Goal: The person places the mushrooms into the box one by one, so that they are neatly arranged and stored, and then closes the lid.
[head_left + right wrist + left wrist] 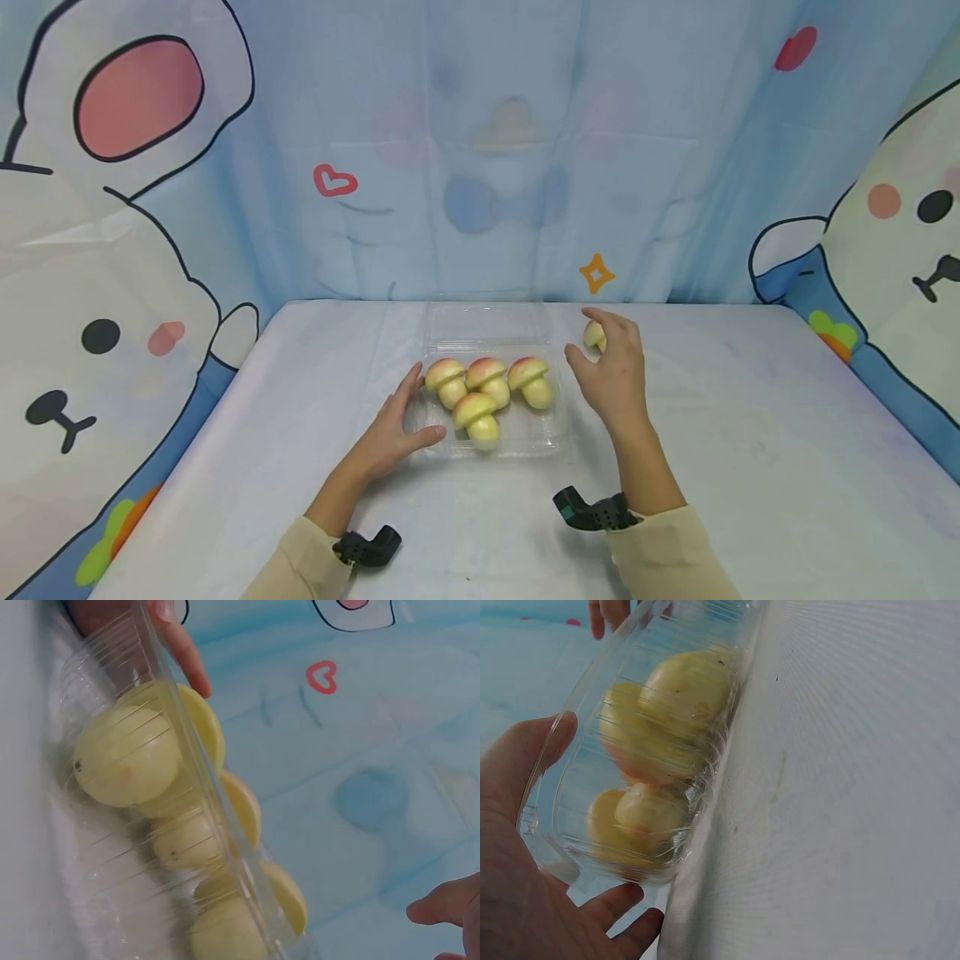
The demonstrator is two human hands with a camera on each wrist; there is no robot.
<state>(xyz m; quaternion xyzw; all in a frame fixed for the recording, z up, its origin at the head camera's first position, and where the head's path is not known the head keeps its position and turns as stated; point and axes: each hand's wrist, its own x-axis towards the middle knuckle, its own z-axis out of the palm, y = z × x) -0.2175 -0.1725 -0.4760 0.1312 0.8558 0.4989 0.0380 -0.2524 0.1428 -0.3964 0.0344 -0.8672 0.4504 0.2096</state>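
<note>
A clear plastic clamshell box [517, 433] lies with its lid [486, 323] folded back. Inside are several yellow mushroom-shaped pieces [536, 383] with reddish cap tops. My left hand [390, 437] rests against the box's left side, its thumb by the near left corner and its fingers along the side. In the left wrist view, that thumb [564, 735] is at the rim and two fingers extend below the box. To the right of the box, my right hand [615, 371] spreads its thumb and index finger around another mushroom-shaped piece [592, 335], which it partly hides; no grip shows.
A white cloth [750, 417] covers the table. Behind it hangs a light blue curtain [660, 167] printed with cartoon animals, hearts and a star. Black wrist cameras [592, 510] are strapped on both wrists, at the tan sleeves [667, 550].
</note>
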